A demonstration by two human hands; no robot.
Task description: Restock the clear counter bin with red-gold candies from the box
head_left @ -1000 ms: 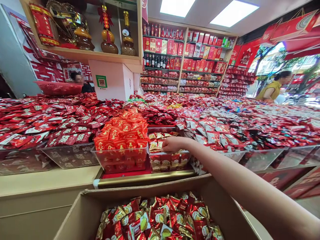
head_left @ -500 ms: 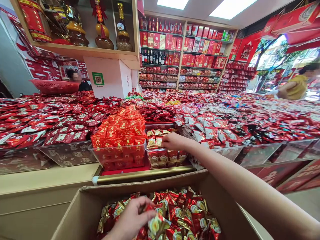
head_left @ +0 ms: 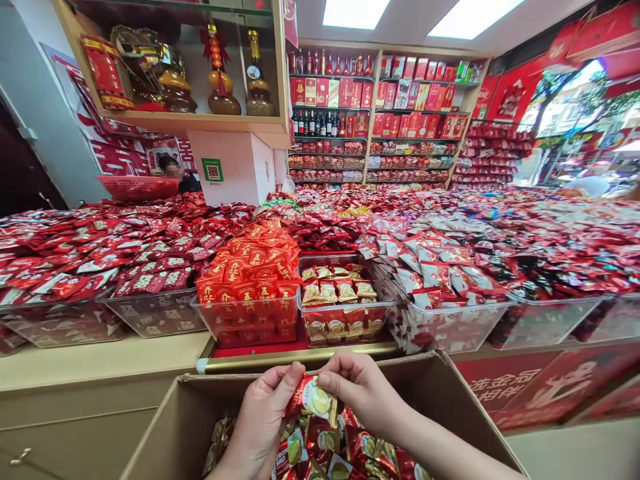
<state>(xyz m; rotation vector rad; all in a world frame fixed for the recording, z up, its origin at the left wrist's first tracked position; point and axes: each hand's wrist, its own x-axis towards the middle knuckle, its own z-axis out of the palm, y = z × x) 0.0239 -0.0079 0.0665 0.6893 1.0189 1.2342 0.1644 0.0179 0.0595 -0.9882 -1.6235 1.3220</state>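
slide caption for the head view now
Left hand and right hand pinch a red-and-gold packet over an open cardboard box of similar packets.

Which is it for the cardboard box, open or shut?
Open: the cardboard box has no cover across its top, and red-and-gold packets show inside, beneath the held packet.

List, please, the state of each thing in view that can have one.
Cardboard box: open, loose packets jumbled inside.
Held packet: wrapped; whether its seal is torn, unclear.
Left hand: fingers closed on the held packet.
Right hand: fingers pinching it too.
Middle clear bin: uncovered, gold-and-red packets in rows.
Orange-packet bin: uncovered, heaped above its rim.
Ceiling lights: lit.
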